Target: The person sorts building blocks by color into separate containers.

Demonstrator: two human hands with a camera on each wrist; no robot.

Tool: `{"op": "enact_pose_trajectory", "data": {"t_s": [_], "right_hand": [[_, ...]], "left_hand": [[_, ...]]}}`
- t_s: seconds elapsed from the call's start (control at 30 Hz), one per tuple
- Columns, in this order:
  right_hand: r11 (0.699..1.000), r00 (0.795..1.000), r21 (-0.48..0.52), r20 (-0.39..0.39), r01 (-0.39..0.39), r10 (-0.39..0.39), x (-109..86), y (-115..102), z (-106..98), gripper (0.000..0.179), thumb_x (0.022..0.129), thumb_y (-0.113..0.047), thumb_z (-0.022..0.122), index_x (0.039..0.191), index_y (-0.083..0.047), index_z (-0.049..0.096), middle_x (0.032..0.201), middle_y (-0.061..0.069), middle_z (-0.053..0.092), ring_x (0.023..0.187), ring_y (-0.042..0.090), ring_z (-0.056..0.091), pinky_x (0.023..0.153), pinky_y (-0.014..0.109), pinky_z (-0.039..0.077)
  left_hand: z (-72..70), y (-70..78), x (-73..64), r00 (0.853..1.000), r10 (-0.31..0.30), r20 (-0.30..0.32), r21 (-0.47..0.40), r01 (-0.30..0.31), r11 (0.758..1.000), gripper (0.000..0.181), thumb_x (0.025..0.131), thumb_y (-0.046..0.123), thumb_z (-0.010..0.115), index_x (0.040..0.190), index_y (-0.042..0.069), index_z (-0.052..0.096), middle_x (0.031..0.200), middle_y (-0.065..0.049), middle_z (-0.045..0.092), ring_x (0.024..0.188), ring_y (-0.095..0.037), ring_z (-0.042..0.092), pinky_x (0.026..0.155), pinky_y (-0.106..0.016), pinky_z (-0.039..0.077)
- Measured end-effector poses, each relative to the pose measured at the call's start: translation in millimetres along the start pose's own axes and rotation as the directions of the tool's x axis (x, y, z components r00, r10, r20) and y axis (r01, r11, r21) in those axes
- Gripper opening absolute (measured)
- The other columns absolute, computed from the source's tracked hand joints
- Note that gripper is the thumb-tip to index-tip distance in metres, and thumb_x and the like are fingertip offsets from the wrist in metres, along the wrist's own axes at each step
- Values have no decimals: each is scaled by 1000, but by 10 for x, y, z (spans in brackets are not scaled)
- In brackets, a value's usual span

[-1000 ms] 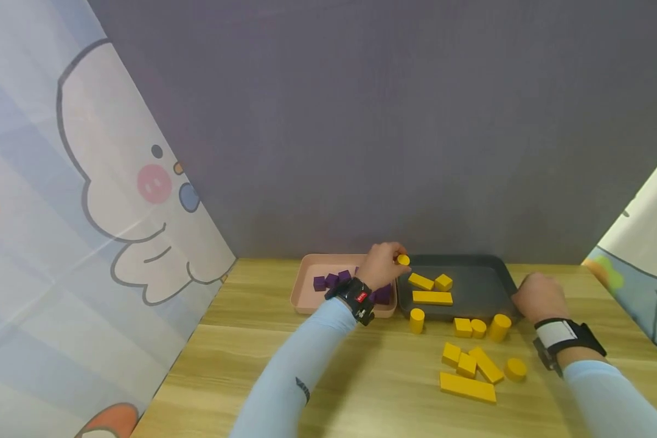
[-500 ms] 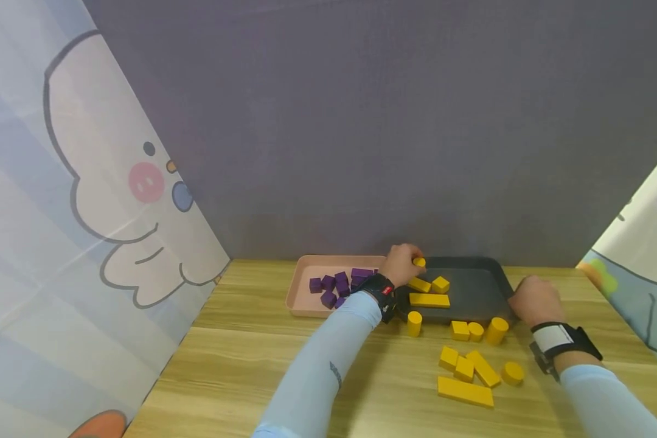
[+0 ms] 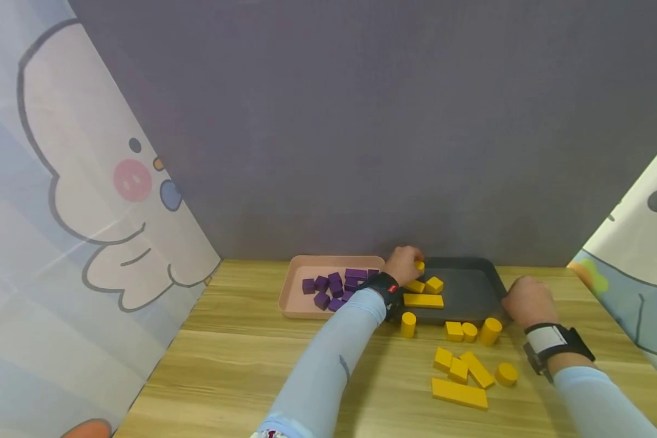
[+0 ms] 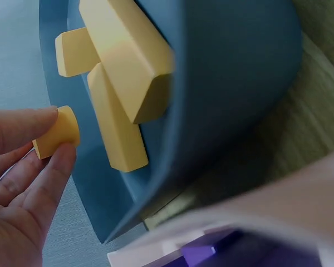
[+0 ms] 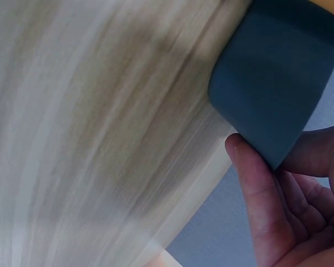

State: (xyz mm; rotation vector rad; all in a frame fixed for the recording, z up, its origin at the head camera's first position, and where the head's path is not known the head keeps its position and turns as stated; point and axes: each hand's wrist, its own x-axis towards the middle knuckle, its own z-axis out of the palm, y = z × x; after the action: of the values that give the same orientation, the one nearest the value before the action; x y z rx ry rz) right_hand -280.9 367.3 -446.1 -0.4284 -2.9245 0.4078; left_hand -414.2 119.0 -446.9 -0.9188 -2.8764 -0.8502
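Observation:
My left hand (image 3: pixel 404 265) pinches a short yellow cylinder (image 4: pixel 58 132) between thumb and fingertips, over the far left part of the dark tray (image 3: pixel 473 298). Inside that tray lie a long yellow block (image 3: pixel 423 301), a shorter yellow block (image 4: pixel 116 119) and a yellow cube (image 3: pixel 434 285). At the tray's right side, my right hand (image 3: pixel 530 302) grips the rim, thumb on one face and fingers on the other in the right wrist view. To the left, a pink tray (image 3: pixel 290 298) holds several purple blocks (image 3: pixel 322 300), some hidden behind the left wrist.
In front of the dark tray, several yellow pieces lie on the wooden table (image 3: pixel 224 365): upright cylinders (image 3: pixel 408 325), cubes (image 3: pixel 458 370), a disc (image 3: pixel 506 374) and long blocks (image 3: pixel 459 393). A grey wall (image 3: pixel 328 134) stands behind the trays.
My left hand has carried the yellow cylinder rightward from above the pink tray to over the dark tray, then lowered slightly. The right hand stays at the dark tray's rim.

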Motion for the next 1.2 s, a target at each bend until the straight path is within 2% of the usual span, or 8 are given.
{"op": "enact_pose_trajectory", "data": {"t_s": [0.5, 0.73, 0.83, 0.9, 0.97, 1.07, 1.13, 1.2], "right_hand": [[1000, 999, 12, -42, 11, -11, -40, -46, -1, 29, 79, -3, 60, 51, -6, 53, 54, 6, 50, 56, 29, 49, 50, 34, 36], [999, 998, 12, -47, 32, -32, 2, -65, 52, 28, 79, -3, 60, 52, -6, 53, 54, 6, 50, 56, 28, 49, 50, 34, 35], [999, 999, 30, -44, 31, -30, -5, -55, 75, 28, 79, -4, 61, 52, -6, 54, 54, 6, 50, 56, 28, 49, 50, 33, 34], [999, 998, 41, -45, 34, -32, -15, -58, 77, 29, 79, -4, 61, 52, -6, 53, 54, 5, 49, 55, 27, 48, 50, 32, 33], [998, 998, 51, -52, 39, -37, -25, -62, 71, 29, 79, -3, 61, 51, -6, 52, 53, 4, 48, 55, 27, 47, 50, 32, 32], [997, 997, 56, -62, 49, -45, -32, -64, 47, 29, 79, -2, 61, 51, -6, 52, 52, 4, 46, 54, 26, 46, 50, 32, 30], [997, 996, 52, -71, 54, -50, -23, -55, 46, 29, 79, -2, 61, 52, -6, 53, 53, 4, 47, 55, 26, 46, 50, 32, 31], [998, 996, 45, -71, 53, -50, -15, -45, 48, 28, 79, -2, 61, 52, -5, 54, 53, 5, 48, 55, 27, 47, 50, 32, 32]], "left_hand": [[36, -111, -22, 999, 29, 27, -16, -29, 999, 29, 98, 14, 72, 127, 11, 74, 124, -3, 75, 108, -15, 69, 99, -29, 58], [-152, -170, -220, 997, 76, -7, -83, -77, 994, 33, 100, 23, 70, 132, 13, 71, 131, -2, 74, 117, -16, 70, 99, -28, 57], [-239, -163, -384, 996, 84, 4, -142, -83, 986, 40, 103, 29, 66, 141, 17, 65, 128, -5, 75, 86, -14, 72, 78, -26, 59], [-286, -157, -507, 995, 95, 15, -171, -91, 981, 44, 105, 33, 62, 147, 21, 58, 120, -7, 77, 62, -17, 62, 62, -27, 54], [-339, -140, -646, 993, 113, 17, -176, -108, 978, 49, 107, 37, 58, 153, 22, 52, 127, -8, 75, 58, -18, 59, 66, -28, 56], [-407, -127, -830, 989, 148, -2, -140, -147, 979, 56, 108, 42, 54, 158, 21, 44, 154, -6, 58, 109, -19, 72, 105, -36, 56], [-444, -125, -947, 987, 163, -17, -106, -163, 981, 60, 108, 45, 53, 161, 21, 39, 169, -5, 37, 148, -23, 49, 125, -46, 37], [-454, -133, -1064, 983, 183, -16, -76, -184, 980, 64, 108, 45, 53, 164, 21, 34, 173, -6, 26, 161, -26, 27, 128, -50, 30]]}}
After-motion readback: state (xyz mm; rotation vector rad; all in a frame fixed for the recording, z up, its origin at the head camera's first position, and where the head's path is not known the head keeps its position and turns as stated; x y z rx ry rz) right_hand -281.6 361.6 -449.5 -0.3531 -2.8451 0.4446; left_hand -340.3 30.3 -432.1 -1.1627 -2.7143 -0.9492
